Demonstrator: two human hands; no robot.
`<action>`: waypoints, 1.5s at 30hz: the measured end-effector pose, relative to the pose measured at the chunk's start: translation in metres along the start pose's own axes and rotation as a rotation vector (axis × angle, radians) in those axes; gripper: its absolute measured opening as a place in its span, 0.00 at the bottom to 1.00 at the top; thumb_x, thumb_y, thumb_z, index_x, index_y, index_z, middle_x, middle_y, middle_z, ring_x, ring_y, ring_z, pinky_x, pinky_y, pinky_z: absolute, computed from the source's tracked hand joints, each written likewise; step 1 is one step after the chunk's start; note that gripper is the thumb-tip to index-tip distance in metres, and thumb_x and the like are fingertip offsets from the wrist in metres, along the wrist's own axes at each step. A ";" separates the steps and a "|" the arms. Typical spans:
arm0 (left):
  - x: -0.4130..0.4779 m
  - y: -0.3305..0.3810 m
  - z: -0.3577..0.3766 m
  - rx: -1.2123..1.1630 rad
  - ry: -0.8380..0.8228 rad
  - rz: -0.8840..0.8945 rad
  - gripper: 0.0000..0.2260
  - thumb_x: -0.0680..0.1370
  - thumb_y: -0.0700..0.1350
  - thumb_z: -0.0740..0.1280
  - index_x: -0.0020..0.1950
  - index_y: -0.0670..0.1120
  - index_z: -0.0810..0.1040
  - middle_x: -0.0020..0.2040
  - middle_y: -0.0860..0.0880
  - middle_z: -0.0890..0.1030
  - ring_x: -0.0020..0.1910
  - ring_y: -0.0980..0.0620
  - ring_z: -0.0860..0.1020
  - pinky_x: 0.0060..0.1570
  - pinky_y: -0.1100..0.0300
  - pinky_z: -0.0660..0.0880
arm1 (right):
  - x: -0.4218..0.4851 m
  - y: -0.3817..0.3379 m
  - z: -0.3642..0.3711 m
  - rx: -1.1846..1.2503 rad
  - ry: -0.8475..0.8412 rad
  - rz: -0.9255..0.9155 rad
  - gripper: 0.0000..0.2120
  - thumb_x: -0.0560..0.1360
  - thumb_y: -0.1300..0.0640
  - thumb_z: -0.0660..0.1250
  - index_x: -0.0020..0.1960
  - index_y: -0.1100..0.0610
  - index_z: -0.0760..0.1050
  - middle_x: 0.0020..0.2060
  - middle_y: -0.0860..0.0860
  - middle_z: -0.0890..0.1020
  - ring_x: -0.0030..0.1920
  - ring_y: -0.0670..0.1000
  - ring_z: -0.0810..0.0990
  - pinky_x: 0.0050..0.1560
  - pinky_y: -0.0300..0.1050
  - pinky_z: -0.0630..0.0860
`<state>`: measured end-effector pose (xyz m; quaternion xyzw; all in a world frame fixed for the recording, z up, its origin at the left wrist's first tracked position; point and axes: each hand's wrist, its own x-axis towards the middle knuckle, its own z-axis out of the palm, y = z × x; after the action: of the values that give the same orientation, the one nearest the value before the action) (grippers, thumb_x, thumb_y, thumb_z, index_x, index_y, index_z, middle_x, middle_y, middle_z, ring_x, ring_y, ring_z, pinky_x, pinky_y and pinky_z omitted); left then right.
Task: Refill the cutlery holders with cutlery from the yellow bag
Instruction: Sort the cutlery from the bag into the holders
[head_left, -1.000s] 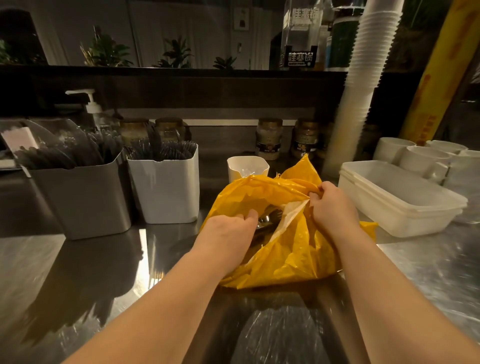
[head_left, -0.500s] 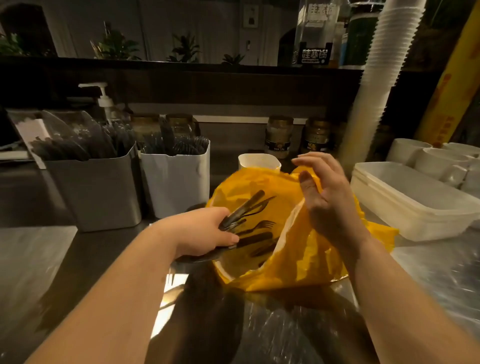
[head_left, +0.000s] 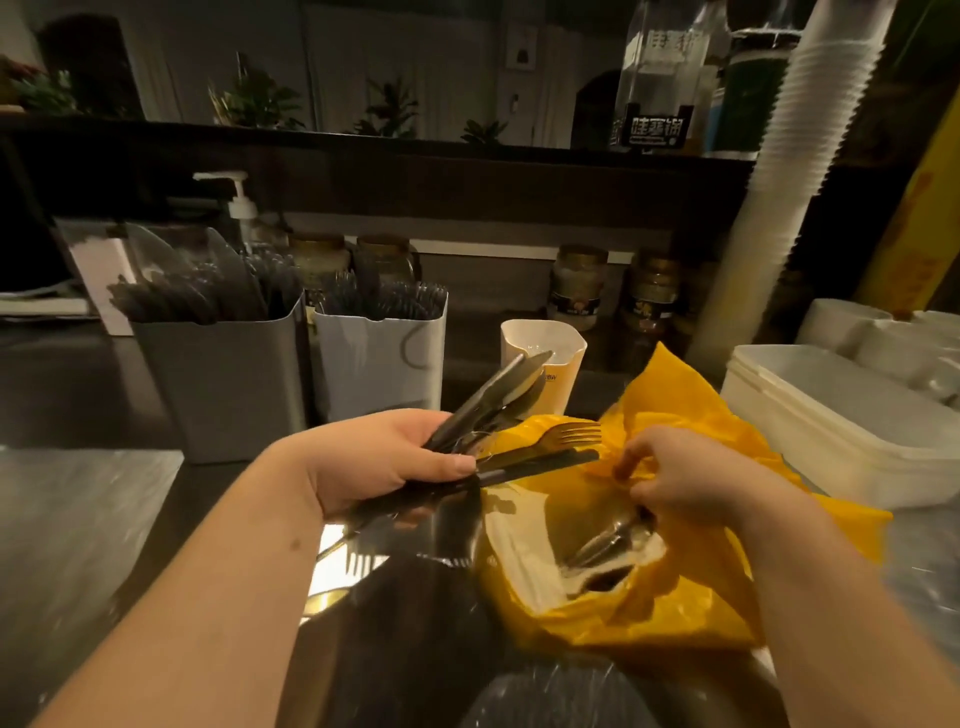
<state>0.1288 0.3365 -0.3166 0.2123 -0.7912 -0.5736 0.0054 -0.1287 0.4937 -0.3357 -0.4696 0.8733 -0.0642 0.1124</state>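
**Left hand holds a fan of cutlery beside the open yellow bag**

The yellow bag (head_left: 691, 597) lies crumpled on the steel counter (head_left: 78, 519), right of centre, with its mouth open towards the camera and its pale lining showing. Inside the mouth lie a few loose pieces of metal cutlery (head_left: 605, 540), with their handles running up towards the right hand (head_left: 675, 475). That hand reaches into the bag's opening with its fingers curled downward. It cannot be told whether they pinch the handles or only the plastic.

Just left of the bag, the left hand (head_left: 384, 462) is raised above the counter. Its fingers and thumb are wrapped round a bundle of cutlery (head_left: 498, 410) that fans out to the right. Dark knife blades point up and away, and 1 fork (head_left: 566, 434) and another dark handle lie flatter, reaching over the bag's edge.

Behind the left hand stand the 2 cutlery holders, side by side and close together: a grey holder (head_left: 223, 384) on the left and a white holder (head_left: 379, 358) on the right. Both are already crowded with dark cutlery standing upright. A small cream cup (head_left: 563, 364) stands to the right of the white one, behind the knife tips.

Stacked white tubs (head_left: 831, 415) sit to the right of the bag. A tall stack of white cups (head_left: 769, 182) leans behind them. Jars (head_left: 576, 280) line the back of the counter, and a pump bottle (head_left: 241, 202) stands behind the grey holder.
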 end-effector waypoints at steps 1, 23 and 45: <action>-0.001 -0.001 -0.002 -0.022 -0.033 -0.004 0.08 0.81 0.46 0.66 0.57 0.43 0.75 0.40 0.47 0.81 0.33 0.54 0.78 0.34 0.61 0.76 | 0.000 0.002 0.001 -0.005 0.017 0.029 0.11 0.77 0.59 0.69 0.56 0.46 0.79 0.53 0.48 0.80 0.51 0.49 0.81 0.53 0.45 0.82; 0.016 -0.019 -0.001 -0.566 -0.263 0.202 0.11 0.80 0.47 0.70 0.54 0.44 0.72 0.38 0.44 0.74 0.29 0.53 0.74 0.29 0.61 0.75 | -0.008 -0.052 0.001 1.328 0.566 -0.153 0.05 0.82 0.64 0.63 0.54 0.57 0.75 0.46 0.58 0.83 0.38 0.51 0.83 0.30 0.42 0.76; 0.038 0.002 0.030 -0.473 0.654 0.344 0.03 0.82 0.47 0.66 0.55 0.53 0.76 0.42 0.49 0.80 0.41 0.49 0.79 0.43 0.54 0.77 | 0.091 -0.073 -0.048 0.557 0.951 -0.259 0.12 0.82 0.51 0.64 0.51 0.56 0.82 0.47 0.52 0.82 0.52 0.53 0.80 0.48 0.45 0.77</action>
<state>0.0858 0.3507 -0.3339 0.2410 -0.6186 -0.6323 0.3993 -0.1305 0.3783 -0.2856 -0.4448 0.7134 -0.5098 -0.1824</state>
